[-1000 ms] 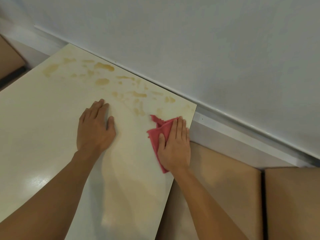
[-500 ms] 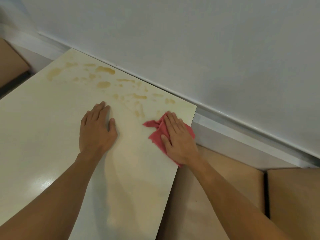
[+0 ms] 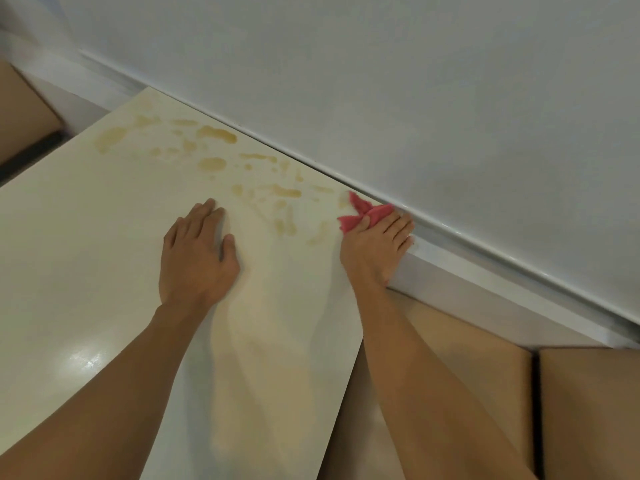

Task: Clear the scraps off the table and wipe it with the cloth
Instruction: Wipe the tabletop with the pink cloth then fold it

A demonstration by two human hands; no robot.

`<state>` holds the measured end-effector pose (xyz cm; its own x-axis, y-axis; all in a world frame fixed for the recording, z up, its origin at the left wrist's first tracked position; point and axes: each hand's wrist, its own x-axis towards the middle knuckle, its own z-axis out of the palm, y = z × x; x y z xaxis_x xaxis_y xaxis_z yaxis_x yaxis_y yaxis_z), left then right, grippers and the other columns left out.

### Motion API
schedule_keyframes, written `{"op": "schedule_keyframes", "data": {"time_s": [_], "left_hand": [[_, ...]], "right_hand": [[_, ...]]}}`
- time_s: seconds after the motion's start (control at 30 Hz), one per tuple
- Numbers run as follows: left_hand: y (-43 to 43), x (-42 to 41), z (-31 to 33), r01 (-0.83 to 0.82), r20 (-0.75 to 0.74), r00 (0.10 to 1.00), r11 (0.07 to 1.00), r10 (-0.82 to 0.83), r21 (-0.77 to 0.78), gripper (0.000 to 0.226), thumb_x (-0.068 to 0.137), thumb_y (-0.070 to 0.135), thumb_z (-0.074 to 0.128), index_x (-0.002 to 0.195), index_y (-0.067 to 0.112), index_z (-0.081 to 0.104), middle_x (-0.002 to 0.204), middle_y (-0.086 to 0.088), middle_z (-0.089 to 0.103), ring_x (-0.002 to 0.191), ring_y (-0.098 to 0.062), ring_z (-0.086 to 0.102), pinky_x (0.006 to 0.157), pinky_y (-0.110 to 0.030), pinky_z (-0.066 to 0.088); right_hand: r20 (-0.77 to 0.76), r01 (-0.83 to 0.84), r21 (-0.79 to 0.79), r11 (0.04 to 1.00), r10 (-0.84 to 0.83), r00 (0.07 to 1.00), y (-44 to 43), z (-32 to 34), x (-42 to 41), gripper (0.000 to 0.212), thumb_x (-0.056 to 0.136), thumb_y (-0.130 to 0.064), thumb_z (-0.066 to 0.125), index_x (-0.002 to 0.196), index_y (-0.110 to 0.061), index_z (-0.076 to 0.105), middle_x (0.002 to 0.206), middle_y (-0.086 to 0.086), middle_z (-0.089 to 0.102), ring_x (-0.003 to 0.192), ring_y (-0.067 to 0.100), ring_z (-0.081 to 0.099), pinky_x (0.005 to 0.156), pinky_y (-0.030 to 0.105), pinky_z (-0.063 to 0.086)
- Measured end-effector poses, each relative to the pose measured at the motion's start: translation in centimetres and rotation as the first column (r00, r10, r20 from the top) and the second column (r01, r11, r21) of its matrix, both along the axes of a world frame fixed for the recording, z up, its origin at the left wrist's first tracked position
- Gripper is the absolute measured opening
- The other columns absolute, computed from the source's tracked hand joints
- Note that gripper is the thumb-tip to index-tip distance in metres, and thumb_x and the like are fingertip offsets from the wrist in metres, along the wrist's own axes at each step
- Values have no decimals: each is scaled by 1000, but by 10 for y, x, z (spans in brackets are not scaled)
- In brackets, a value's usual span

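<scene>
The right hand (image 3: 375, 247) presses the red cloth (image 3: 367, 213) with straight, spread fingers onto the far right corner of the table (image 3: 86, 244). The left hand (image 3: 197, 261) lies flat and relaxed mid-table, holding nothing. Yellowish smears (image 3: 216, 134) spread along the table's far edge, left of the cloth.

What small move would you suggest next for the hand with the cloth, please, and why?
Probably sweep the cloth left along the wall: the right hand presses it at the table's far right corner, and yellow stains lie to its left, unwiped.
</scene>
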<state>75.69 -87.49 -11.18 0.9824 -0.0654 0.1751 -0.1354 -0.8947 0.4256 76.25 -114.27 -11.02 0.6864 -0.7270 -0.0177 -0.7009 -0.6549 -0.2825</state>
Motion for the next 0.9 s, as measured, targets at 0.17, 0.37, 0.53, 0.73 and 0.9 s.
{"op": "schedule_keyframes", "data": {"time_s": [0.17,0.37,0.53,0.73,0.9], "left_hand": [[1,1,-1,0,-7,1000,1000,0,11,56,102,36,40,153,15,48,168,0,36,157,-15,26,128,-41,17],[1,1,-1,-1,-6,1000,1000,1,19,56,103,36,40,153,15,47,168,1,35,157,-15,25,128,-41,17],[-1,0,0,2,-2,1000,1000,-2,24,55,103,35,41,153,14,47,168,0,36,157,-17,26,128,-42,17],[0,0,0,2,-19,1000,1000,-1,31,59,102,40,35,155,15,46,169,1,34,158,-15,24,129,-41,16],[-1,0,1,-2,-21,1000,1000,2,29,56,104,37,38,155,16,45,169,2,33,158,-14,23,129,-40,15]], "right_hand": [[-11,-440,-71,895,441,898,12,-1,-7,65,111,-40,17,165,-6,6,174,12,3,161,24,-1,131,40,0],[28,-335,-57,941,337,941,-11,-8,-51,65,111,-38,22,165,-6,8,174,12,4,161,23,0,130,37,-1],[-21,-145,-13,989,145,989,-17,2,8,66,110,-37,15,164,1,3,172,20,2,161,31,-2,130,44,-1],[-13,-596,-108,795,599,801,-3,-4,-64,64,109,-39,15,166,-13,8,174,5,4,161,18,-1,131,37,3],[-9,-199,-21,980,199,980,-23,0,-8,65,109,-37,15,165,-3,7,173,16,5,161,27,-1,130,45,3]]}}
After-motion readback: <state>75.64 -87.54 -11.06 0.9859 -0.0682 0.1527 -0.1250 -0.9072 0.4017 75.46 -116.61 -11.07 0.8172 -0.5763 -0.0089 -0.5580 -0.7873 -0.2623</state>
